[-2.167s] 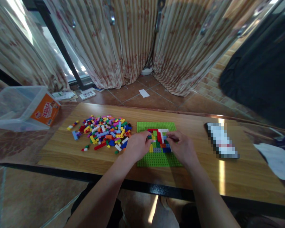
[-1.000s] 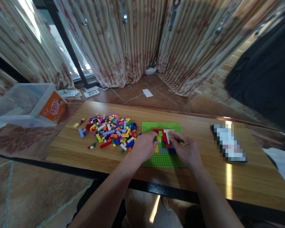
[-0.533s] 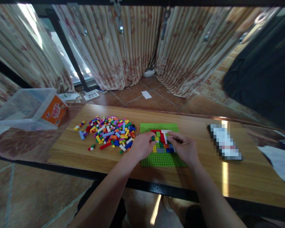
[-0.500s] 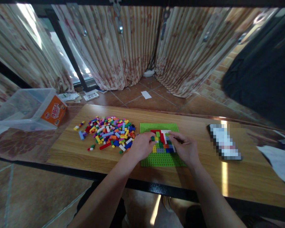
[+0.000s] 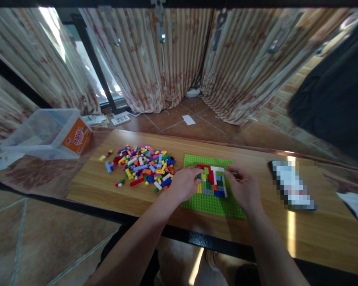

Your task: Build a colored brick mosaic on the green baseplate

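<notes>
On the green baseplate (image 5: 209, 204) sits a flat patch of joined toy bricks (image 5: 209, 186) in red, white, blue, grey, yellow and green. At the left edge of this patch is my left hand (image 5: 185, 184), its thumb and index finger curled together by a small green brick. Whether they grip that brick I cannot tell. My right hand (image 5: 244, 186) hovers by the patch's upper right corner, near the white bricks. Its thumb and bent fingers are a little apart, and nothing shows between them.
Left of the baseplate lies a heap of loose bricks (image 5: 146, 165) on the wooden table (image 5: 92, 178). A pixelated phone-like object (image 5: 292, 186) rests to the right. Beyond the table's left end stands a clear plastic bin (image 5: 41, 131) with an orange label. Papers (image 5: 356, 206) lie at far right.
The whole view has shifted, so the table things appear farther right. My right hand has drawn slightly away from the white bricks. My left hand stays at the patch's left edge.
</notes>
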Motion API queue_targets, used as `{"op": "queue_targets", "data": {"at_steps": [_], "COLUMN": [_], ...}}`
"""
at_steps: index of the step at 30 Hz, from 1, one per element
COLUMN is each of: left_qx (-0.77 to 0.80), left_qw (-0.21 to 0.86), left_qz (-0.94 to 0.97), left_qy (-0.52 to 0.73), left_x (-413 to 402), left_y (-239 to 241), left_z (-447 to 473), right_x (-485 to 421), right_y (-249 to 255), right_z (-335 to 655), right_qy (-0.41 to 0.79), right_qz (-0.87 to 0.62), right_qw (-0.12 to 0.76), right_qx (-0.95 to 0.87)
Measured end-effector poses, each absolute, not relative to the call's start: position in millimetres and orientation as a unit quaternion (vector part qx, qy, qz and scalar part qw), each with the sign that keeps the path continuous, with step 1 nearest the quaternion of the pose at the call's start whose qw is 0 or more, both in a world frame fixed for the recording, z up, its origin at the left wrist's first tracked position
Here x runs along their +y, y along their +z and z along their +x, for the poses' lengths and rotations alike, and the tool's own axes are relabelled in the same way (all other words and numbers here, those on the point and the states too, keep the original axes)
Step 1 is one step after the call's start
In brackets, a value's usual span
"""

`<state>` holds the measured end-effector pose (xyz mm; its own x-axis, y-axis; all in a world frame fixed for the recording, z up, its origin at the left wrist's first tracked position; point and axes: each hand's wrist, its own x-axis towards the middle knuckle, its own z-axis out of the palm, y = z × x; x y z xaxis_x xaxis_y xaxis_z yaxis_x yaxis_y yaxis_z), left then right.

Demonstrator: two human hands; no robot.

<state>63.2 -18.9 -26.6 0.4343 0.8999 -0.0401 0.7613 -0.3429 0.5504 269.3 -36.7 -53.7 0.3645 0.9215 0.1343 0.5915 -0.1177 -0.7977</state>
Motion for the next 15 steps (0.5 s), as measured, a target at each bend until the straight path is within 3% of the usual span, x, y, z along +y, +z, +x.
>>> {"op": "queue_targets", "data": {"at_steps": [7, 15], "left_qx": [0.471, 0.504], "left_qw": [0.234, 0.227], "left_qz": [0.836, 0.797], "left_qy": [0.153, 0.243], "left_x": [-26, -12], "left_y": [-33, -22], "left_z": [70, 34], "right_x": [-37, -38], "right_y": [-58, -48], "right_z": [273, 269], "right_qy": [0.120, 0.112], "right_qz": [-0.747, -0.753], "right_qw": [0.306, 0.343], "right_qx": [-0.578, -0.550]}}
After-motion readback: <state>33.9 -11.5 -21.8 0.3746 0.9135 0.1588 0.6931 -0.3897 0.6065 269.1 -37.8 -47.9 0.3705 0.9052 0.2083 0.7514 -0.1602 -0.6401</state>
